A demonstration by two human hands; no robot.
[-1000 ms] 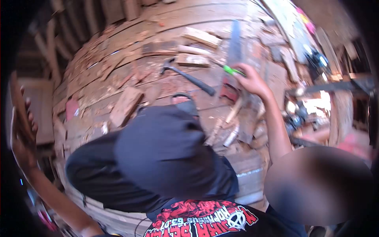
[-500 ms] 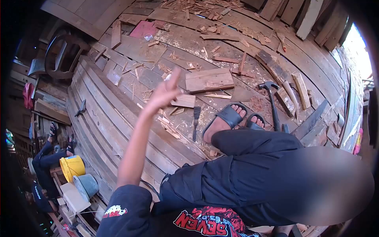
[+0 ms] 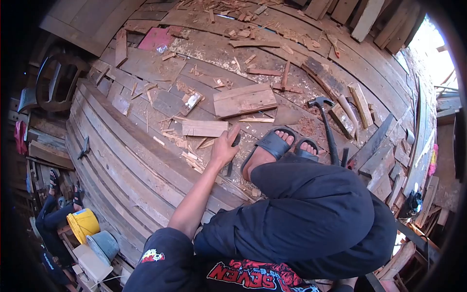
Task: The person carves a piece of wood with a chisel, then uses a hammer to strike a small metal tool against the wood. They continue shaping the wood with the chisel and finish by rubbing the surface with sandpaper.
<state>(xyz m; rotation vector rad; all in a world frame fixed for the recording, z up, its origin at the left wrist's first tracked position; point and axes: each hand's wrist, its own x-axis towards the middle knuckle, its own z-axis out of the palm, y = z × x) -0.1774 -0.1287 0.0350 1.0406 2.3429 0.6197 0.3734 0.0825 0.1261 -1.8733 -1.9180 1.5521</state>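
My left hand [image 3: 225,150] reaches down to the plank floor beside my sandalled foot. Its fingers are curled around a dark, narrow tool that looks like a chisel [image 3: 235,141]; the thumb points forward and the hand covers the tool's middle. Just beyond the fingers lies a short pale board [image 3: 204,128]. A larger wooden block [image 3: 244,100] sits farther out. To the right of my feet lie a hammer [image 3: 327,124] with a dark handle and a handsaw [image 3: 373,143]. My right hand is out of view.
Wood chips and offcuts litter the floor. Long stacked planks [image 3: 131,146] run along my left. A yellow bucket [image 3: 83,225] and a grey bucket [image 3: 103,246] stand at lower left, near another person's legs [image 3: 56,209]. Upright boards [image 3: 367,19] lean at the top right.
My left hand has come down and nearer to me, from above the short board to the chisel, and its fingers have closed around it. The view has shifted slightly.
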